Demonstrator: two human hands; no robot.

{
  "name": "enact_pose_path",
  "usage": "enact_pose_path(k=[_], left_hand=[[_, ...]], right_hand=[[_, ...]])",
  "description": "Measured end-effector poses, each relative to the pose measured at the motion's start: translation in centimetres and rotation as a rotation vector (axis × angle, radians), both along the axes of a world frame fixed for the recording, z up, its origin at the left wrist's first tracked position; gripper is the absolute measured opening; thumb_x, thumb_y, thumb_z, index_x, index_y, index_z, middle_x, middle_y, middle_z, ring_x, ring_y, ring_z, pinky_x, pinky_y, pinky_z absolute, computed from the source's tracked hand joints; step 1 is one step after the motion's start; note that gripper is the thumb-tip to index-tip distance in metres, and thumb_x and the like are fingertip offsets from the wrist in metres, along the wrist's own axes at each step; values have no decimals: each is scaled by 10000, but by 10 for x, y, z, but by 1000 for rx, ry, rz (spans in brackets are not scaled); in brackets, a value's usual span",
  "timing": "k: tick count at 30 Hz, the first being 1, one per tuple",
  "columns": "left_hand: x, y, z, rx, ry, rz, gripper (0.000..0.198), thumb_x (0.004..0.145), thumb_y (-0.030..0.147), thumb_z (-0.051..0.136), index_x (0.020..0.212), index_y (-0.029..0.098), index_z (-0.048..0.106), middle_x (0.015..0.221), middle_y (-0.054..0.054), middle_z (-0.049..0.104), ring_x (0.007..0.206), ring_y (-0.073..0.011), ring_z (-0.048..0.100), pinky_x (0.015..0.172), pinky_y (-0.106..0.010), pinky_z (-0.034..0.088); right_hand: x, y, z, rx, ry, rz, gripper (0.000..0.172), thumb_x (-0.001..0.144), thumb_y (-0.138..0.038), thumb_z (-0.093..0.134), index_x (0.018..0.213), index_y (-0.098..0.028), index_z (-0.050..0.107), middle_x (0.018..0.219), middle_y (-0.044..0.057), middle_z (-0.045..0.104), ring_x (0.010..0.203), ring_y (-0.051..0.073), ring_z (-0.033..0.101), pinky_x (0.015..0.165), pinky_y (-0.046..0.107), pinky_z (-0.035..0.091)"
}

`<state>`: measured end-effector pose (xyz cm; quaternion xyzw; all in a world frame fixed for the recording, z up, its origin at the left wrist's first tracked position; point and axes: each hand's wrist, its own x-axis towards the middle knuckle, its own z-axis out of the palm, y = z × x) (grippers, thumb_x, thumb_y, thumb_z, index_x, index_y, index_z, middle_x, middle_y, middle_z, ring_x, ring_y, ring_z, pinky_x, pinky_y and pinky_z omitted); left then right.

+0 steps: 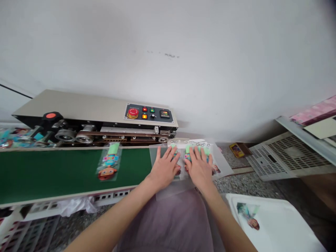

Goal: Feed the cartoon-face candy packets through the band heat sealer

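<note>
My left hand (pixel 164 169) lies flat with fingers spread on a clear plastic sheet at the right end of the green conveyor belt (pixel 65 171). A packet under its fingers is mostly covered. Beside it, my right hand (pixel 200 171) rests palm down, fingers apart, over several clear packets (pixel 208 150) with light green tops and printed cartoon figures. Both hands press on these packets without gripping them. Farther left on the belt lies a single clear packet (pixel 109 162) with a light green top, coloured lettering and a cartoon head.
Behind the belt stands a band sealing machine (pixel 86 108) with a red stop button (pixel 133 112) and lit switches. More packets (pixel 22 138) sit at the far left. On the right are a white plastic crate (pixel 286 154) and a white lid-like surface (pixel 286 224) bearing a packet (pixel 249 217).
</note>
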<state>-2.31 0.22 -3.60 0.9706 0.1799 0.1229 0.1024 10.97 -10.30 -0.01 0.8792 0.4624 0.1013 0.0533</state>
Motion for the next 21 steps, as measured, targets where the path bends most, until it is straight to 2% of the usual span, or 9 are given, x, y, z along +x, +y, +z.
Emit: enact_pose_path(k=[2, 4, 8, 11, 13, 15, 17, 19, 21], left_hand=[[-11, 7, -5, 19, 4, 29, 535, 1064, 451, 282, 1543, 237, 389, 1663, -85, 266, 1543, -293, 217, 1204, -705, 129], [-26, 16, -3, 25, 37, 54, 531, 1065, 441, 283, 1546, 240, 384, 1663, -82, 266, 1540, -302, 225, 1200, -712, 125], [-47, 24, 19, 24, 138, 171, 553, 1052, 467, 329, 1523, 196, 434, 1636, -121, 320, 1519, -366, 260, 1191, -717, 136], [-39, 16, 38, 23, 156, 213, 548, 1052, 424, 350, 1502, 132, 459, 1610, -159, 360, 1504, -386, 289, 1198, -712, 121], [-21, 6, 43, 8, 126, 129, 525, 1062, 371, 320, 1500, 115, 454, 1605, -157, 372, 1503, -345, 310, 1221, -672, 131], [-2, -4, 38, -15, 81, 23, 526, 1068, 377, 298, 1514, 132, 432, 1616, -140, 358, 1509, -301, 307, 1231, -632, 174], [11, -9, 26, -16, 47, -29, 546, 1067, 430, 290, 1532, 167, 403, 1636, -116, 325, 1523, -287, 276, 1220, -646, 192], [11, -7, 12, 11, 19, -34, 564, 1066, 467, 267, 1548, 194, 372, 1649, -94, 302, 1538, -277, 235, 1213, -667, 175], [0, 0, 2, 43, 9, -32, 562, 1068, 466, 246, 1560, 212, 344, 1657, -75, 286, 1549, -262, 200, 1217, -664, 156]], right_hand=[[-9, 5, -7, -1, 35, 69, 528, 1039, -421, 407, 1524, -216, 444, 1598, 94, 403, 1493, 361, 289, 1182, 639, 159], [-19, 14, -10, 21, 65, 107, 537, 1038, -447, 406, 1527, -229, 439, 1600, 84, 400, 1498, 362, 277, 1187, 643, 133], [-24, 20, -2, 59, 98, 116, 547, 1043, -475, 379, 1511, -204, 463, 1590, 95, 415, 1492, 370, 282, 1187, 640, 136], [-13, 9, 7, 69, 70, 64, 503, 1056, -425, 356, 1482, -202, 503, 1589, 92, 416, 1491, 359, 288, 1180, 631, 174], [-4, -1, 9, 52, 48, 27, 482, 1056, -391, 361, 1468, -199, 521, 1587, 97, 420, 1488, 358, 297, 1173, 631, 195], [2, -10, 9, 14, 39, 15, 472, 1053, -367, 374, 1474, -208, 516, 1590, 96, 414, 1480, 361, 313, 1166, 632, 213], [5, -15, 6, -19, 41, 20, 472, 1050, -359, 383, 1491, -235, 497, 1601, 84, 397, 1476, 365, 321, 1161, 637, 223], [7, -16, 3, -27, 45, 21, 475, 1048, -369, 391, 1500, -256, 485, 1607, 73, 387, 1476, 373, 318, 1158, 646, 224], [5, -14, 0, -15, 48, 23, 472, 1045, -377, 404, 1493, -260, 495, 1606, 71, 390, 1476, 379, 314, 1160, 653, 214]])
